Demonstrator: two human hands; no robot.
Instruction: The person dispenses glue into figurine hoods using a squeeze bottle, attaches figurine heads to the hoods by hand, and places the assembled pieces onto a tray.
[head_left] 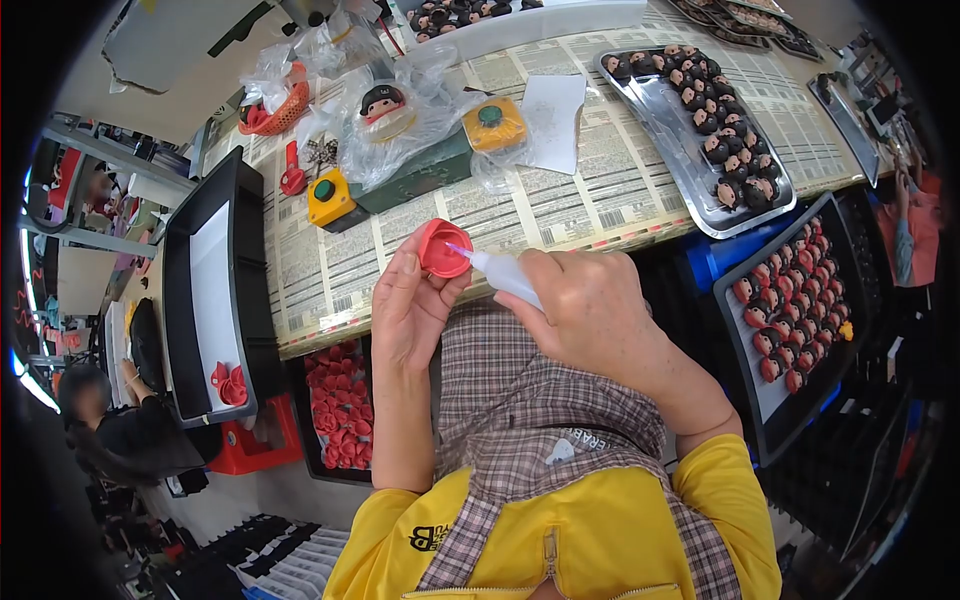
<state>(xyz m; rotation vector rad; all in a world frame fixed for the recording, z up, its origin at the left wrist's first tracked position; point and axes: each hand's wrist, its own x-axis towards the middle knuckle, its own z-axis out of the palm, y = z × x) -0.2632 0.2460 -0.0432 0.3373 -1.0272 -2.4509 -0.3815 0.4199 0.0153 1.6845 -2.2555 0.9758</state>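
A hollow red plastic piece (437, 258) is held in the fingers of my left hand (405, 305), its open side facing up. My right hand (592, 312) is wrapped round a white squeeze bottle (508, 277). The bottle's thin purple tip reaches inside the red piece; whether it touches the inner wall I cannot tell. Both hands are in front of the table edge, above the checked apron (500, 370).
Two button boxes (330, 200) (494, 124) flank a green block (420, 172) on the table (620, 190). A metal tray (690, 180) holds dark-haired doll heads. Red-and-black heads fill a right-hand tray (765, 400). At left are a black tray (215, 300) and a bin of red pieces (340, 410).
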